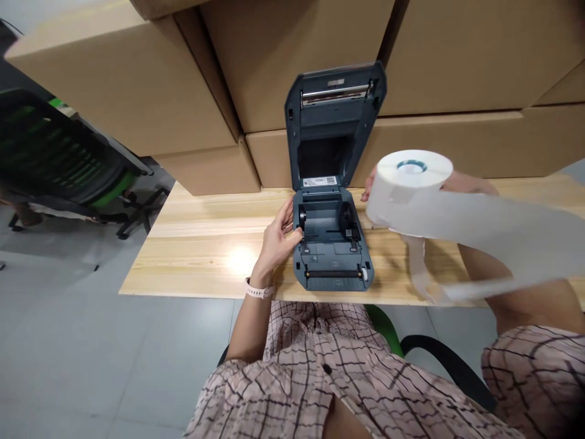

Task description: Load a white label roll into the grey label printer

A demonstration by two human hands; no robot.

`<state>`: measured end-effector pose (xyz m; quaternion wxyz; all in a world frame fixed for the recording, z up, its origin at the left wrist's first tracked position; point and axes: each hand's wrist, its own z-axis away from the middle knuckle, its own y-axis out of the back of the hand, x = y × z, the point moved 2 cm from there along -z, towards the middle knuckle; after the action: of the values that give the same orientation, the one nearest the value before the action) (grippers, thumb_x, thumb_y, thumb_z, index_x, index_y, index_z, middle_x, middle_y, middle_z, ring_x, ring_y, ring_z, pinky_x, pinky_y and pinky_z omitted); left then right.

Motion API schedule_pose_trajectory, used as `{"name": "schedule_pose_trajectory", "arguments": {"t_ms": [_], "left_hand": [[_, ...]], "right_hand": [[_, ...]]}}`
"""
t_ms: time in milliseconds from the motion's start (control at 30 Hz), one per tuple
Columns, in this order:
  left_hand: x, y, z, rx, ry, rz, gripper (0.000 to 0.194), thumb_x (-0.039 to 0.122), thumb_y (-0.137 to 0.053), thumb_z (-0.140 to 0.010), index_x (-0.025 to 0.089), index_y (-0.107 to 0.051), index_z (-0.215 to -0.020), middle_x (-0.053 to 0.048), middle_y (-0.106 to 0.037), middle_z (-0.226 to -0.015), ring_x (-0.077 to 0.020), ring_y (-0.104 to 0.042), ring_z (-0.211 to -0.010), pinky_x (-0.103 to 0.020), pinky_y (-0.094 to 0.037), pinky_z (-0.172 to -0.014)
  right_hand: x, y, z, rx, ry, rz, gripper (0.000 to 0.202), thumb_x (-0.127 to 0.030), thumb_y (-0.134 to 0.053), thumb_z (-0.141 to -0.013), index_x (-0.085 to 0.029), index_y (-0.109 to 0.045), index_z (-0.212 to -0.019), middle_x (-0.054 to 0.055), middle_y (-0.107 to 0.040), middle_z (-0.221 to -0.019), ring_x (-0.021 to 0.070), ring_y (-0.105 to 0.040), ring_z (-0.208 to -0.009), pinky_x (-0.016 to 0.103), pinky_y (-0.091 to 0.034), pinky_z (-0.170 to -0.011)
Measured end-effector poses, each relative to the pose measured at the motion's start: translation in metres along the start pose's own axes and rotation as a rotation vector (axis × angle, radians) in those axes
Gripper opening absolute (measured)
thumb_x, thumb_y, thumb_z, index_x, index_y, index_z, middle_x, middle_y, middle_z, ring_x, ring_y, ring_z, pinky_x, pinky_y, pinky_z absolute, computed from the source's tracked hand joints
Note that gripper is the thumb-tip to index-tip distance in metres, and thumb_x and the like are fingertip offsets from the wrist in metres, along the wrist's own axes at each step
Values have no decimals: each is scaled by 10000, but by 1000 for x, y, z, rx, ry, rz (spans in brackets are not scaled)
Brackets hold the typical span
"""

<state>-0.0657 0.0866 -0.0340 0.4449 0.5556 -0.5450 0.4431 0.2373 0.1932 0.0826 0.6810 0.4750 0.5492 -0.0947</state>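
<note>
A dark grey label printer lies on the wooden tabletop with its lid raised. Its roll bay is bare, with a black roll holder at each side and a black roller near the front. My left hand grips the printer's left side, thumb over the rim and fingers along the outer wall. To the right of the printer, my right hand holds a roll of white labels above the table. The roll hides most of that hand; fingertips show at its left. A long loose strip trails rightward from the roll, blurred.
Stacked cardboard boxes line the back of the wooden table, close behind the printer's lid. A black and green office chair stands on the grey floor to the left. The table's front edge runs just before my lap.
</note>
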Motion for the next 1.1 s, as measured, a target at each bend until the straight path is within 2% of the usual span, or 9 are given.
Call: {"name": "schedule_pose_trajectory", "arguments": {"t_ms": [100, 167, 300, 467, 733, 833, 933, 1000, 1100], "left_hand": [[-1, 0, 2, 1, -6, -20, 830, 352, -673, -924, 310, -326, -1677, -117, -402, -1736, -313, -438, -1586, -592, -352, -1314], [-1, 0, 3, -2, 5, -55, 857, 349, -655, -939, 318, -264, -1700, -118, -386, -1744, -316, -440, -1585, -600, -355, -1309], [1, 1, 5, -14, 21, -106, 893, 325, -620, -951, 333, -173, -1725, -106, -375, -1750, -323, -473, -1561, -616, -368, -1295], [3, 2, 6, -15, 4, -111, 907, 292, -619, -936, 362, -173, -1722, -58, -410, -1736, -304, -487, -1552, -572, -374, -1299], [3, 0, 5, -3, 26, -122, 882, 300, -618, -930, 315, -224, -1719, -88, -386, -1744, -324, -498, -1540, -600, -373, -1292], [5, 0, 5, -3, 12, -113, 858, 294, -607, -937, 327, -243, -1713, -66, -411, -1735, -311, -500, -1540, -578, -379, -1296], [5, -1, 5, -11, -2, -106, 851, 295, -612, -938, 353, -255, -1708, -41, -413, -1735, -304, -490, -1549, -566, -381, -1299], [5, -1, 5, -18, -12, -102, 844, 303, -619, -939, 366, -265, -1704, -30, -420, -1731, -308, -480, -1557, -572, -381, -1300], [6, -1, 6, -20, -14, -105, 813, 304, -615, -950, 385, -295, -1693, -7, -435, -1722, -312, -460, -1570, -574, -378, -1303]], "right_hand": [[-33, -26, -23, -362, 172, 144, 792, -722, -813, -660, -223, -674, -1259, 99, -774, -1146, 310, -723, -993, 436, -580, -889], [-44, -46, -41, -455, 227, 363, 690, -657, -841, -672, -242, -695, -1204, 76, -777, -1096, 307, -711, -951, 434, -568, -866], [-47, -76, -61, -481, 212, 617, 536, -600, -778, -762, -247, -698, -1157, 96, -771, -1140, 317, -712, -959, 390, -513, -773], [-38, -86, -72, -542, 140, 730, 514, -624, -751, -765, -230, -687, -1088, 98, -769, -1096, 292, -709, -897, 339, -446, -681], [-18, -99, -85, -620, 40, 750, 658, -628, -707, -825, -149, -657, -1273, 197, -727, -1274, 368, -709, -1068, 426, -523, -830], [-18, -98, -74, -518, 174, 708, 692, -607, -665, -894, -152, -614, -1413, 206, -690, -1366, 390, -672, -1202, 498, -538, -971], [-25, -97, -44, -357, 354, 624, 672, -595, -538, -1010, -163, -559, -1525, 196, -609, -1531, 396, -562, -1409, 577, -465, -1147], [-30, -101, -15, -343, 390, 588, 622, -578, -462, -1066, -196, -559, -1547, 159, -559, -1611, 370, -507, -1495, 586, -437, -1203], [-32, -113, 26, -371, 362, 575, 562, -561, -441, -1093, -276, -557, -1563, 100, -499, -1675, 331, -487, -1539, 572, -476, -1201]]}}
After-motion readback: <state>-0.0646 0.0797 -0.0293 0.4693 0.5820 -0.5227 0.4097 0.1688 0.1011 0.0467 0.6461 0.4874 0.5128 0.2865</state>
